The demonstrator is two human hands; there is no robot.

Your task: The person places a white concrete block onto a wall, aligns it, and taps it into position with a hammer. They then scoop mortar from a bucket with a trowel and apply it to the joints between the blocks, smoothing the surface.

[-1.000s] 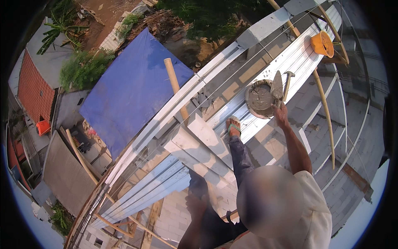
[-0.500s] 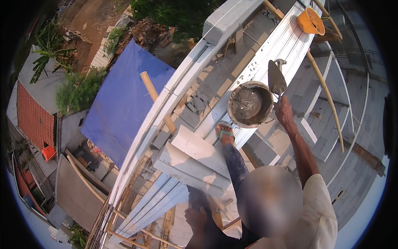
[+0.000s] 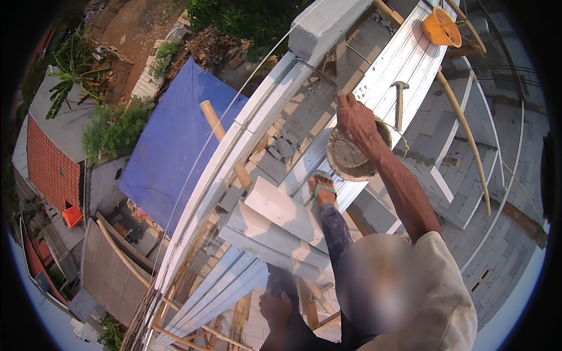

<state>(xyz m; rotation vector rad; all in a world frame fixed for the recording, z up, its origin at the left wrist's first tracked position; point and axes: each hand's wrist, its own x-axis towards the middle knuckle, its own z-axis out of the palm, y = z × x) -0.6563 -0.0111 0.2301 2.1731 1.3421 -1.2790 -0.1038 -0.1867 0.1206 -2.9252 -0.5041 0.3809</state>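
Observation:
My right hand (image 3: 357, 121) is closed on a trowel (image 3: 321, 74), its blade almost edge-on just below the grey block (image 3: 313, 36) on the wall ledge. Below that wrist, a mortar bucket (image 3: 350, 151) stands on the ribbed metal planks, partly covered by my hand and forearm. Wet grey mortar shows inside it. My left hand (image 3: 276, 308) hangs low by my leg, in shadow, its fingers loosely bent and apart with nothing visible in them. A claw hammer (image 3: 400, 104) lies on the planks beside the bucket.
Pale blocks (image 3: 281, 219) are stacked next to my sandalled foot (image 3: 323, 190). An orange bucket (image 3: 440, 29) sits at the far end of the planks (image 3: 383, 70). Left of the white ledge (image 3: 234, 131) is a drop toward a blue tarp (image 3: 181, 140). Bamboo poles (image 3: 465, 134) stick out.
My right hand has swung left with the trowel, from beside the bucket to over its far rim, near the ledge. The hammer is now uncovered. The white string has shifted left, outside the ledge.

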